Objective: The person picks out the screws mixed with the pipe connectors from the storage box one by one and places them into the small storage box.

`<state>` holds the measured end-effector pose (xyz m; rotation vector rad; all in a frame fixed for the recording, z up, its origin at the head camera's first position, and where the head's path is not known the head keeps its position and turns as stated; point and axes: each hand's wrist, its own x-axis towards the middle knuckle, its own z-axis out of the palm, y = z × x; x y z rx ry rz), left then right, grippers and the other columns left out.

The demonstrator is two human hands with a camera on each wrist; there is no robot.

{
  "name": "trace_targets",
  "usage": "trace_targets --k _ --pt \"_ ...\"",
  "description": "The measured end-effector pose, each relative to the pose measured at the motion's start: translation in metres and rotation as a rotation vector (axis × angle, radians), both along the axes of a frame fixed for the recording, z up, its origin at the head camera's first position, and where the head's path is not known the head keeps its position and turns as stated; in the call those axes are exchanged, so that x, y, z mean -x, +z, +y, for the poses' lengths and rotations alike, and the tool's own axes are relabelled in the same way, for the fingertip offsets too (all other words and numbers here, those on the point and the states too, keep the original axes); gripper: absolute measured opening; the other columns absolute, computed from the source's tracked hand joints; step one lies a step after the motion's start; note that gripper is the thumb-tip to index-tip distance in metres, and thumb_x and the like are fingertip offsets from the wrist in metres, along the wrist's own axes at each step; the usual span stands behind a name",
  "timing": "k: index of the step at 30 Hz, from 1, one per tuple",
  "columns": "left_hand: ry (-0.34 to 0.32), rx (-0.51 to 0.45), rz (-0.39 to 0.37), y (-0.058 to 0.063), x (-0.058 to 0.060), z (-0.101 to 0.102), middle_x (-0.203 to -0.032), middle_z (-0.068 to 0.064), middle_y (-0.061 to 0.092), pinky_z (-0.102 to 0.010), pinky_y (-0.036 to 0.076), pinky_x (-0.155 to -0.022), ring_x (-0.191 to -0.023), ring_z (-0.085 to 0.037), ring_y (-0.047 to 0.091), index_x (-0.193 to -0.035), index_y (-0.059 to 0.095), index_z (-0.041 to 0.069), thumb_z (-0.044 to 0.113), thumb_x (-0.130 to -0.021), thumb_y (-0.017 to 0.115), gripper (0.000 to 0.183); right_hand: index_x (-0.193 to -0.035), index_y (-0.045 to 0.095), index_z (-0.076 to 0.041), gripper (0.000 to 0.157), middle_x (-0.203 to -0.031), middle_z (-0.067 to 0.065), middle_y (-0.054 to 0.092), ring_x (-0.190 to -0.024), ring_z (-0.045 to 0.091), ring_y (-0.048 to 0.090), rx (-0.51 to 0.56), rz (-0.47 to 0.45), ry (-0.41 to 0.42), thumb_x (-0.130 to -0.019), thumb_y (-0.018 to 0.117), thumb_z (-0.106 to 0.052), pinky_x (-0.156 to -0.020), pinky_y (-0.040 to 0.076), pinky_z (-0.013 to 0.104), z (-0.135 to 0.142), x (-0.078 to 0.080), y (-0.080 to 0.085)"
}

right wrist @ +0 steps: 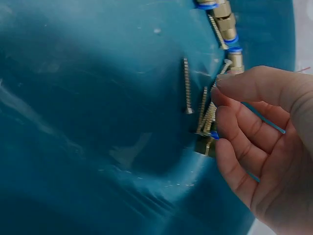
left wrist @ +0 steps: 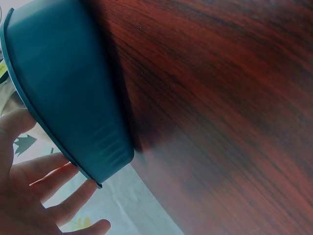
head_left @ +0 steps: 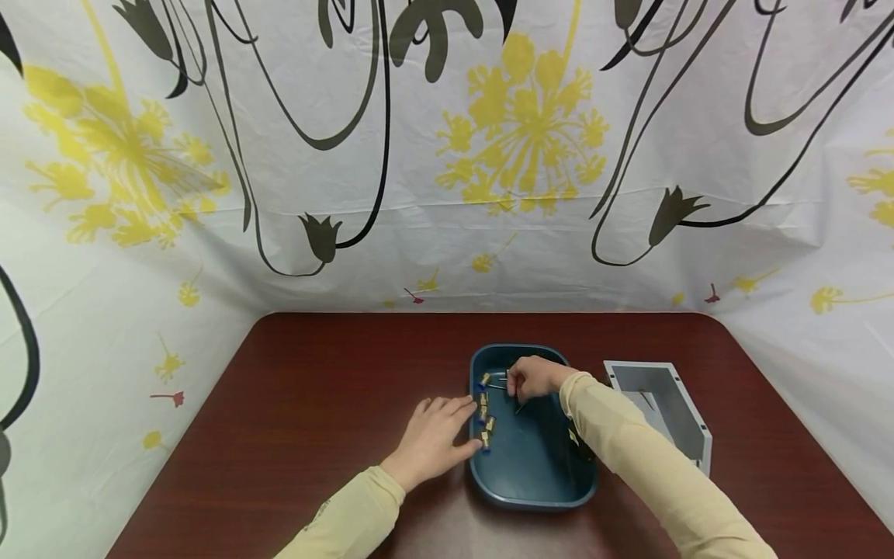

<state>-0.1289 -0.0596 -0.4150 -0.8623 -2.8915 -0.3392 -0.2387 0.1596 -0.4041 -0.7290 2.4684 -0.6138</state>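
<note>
So the main thing here is a blue-green rectangular plastic tub with rounded corners (head_left: 538, 470), sitting on a dark reddish-brown wood-grain table (head_left: 335, 388). Inside it, along the tub's left side, there's a line of brass-coloured metal fittings with blue collars (right wrist: 225, 23). Near the tub's far end are some slim gold-toned metal screws (right wrist: 187, 83), a few bunched up next to the fittings and one lying a bit apart.

The two hands are apart from each other. The left hand (head_left: 436, 435) is on the tub's left side, fingers spread and fairly straight, tips touching the rim. The right hand (head_left: 536, 378) is down inside the tub's far end, fingers bent, thumb and forefinger close together right at one of the bunched screws. Honestly can't tell if it's pinching that screw or just in front of it.

Just right of the tub is an open grey rectangular box (head_left: 628, 378) with a thin piece inside, too small to make out. Beyond the tub hangs white fabric with yellow and grey flowers (head_left: 412, 182).
</note>
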Motion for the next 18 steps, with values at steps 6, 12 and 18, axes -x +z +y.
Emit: trace_targets --k 6,12,18 --pt "0.004 -0.005 0.0 0.0 0.0 0.0 -0.127 0.0 0.047 -0.047 0.031 -0.09 -0.109 -0.019 0.045 -0.125 0.051 0.013 0.044 -0.082 0.057 0.054 -0.078 0.061 -0.006 0.015 -0.07 0.0 0.054 -0.061 0.015 0.048 -0.035 -0.005 -0.028 -0.073 0.059 0.008 -0.057 0.041 0.029 -0.002 0.001 -0.011" --pt "0.006 -0.012 -0.011 0.0 0.0 0.0 -0.127 0.0 0.047 -0.047 0.031 -0.09 -0.109 -0.019 0.045 -0.125 0.051 0.013 0.044 -0.082 0.057 0.054 -0.076 0.061 -0.008 0.017 -0.07 -0.001 0.054 -0.06 0.015 0.048 -0.08 0.019 -0.04 -0.071 0.06 0.007 -0.055 0.04 0.029 -0.006 0.0 -0.016" --pt "0.006 -0.01 -0.016 0.0 -0.001 0.0 -0.127 0.0 0.046 -0.047 0.031 -0.09 -0.109 -0.019 0.045 -0.126 0.051 0.013 0.044 -0.082 0.057 0.054 -0.074 0.06 -0.009 0.018 -0.069 0.001 0.053 -0.058 0.015 0.046 -0.093 0.017 -0.056 -0.07 0.06 0.008 -0.053 0.038 0.028 -0.007 -0.001 -0.019"
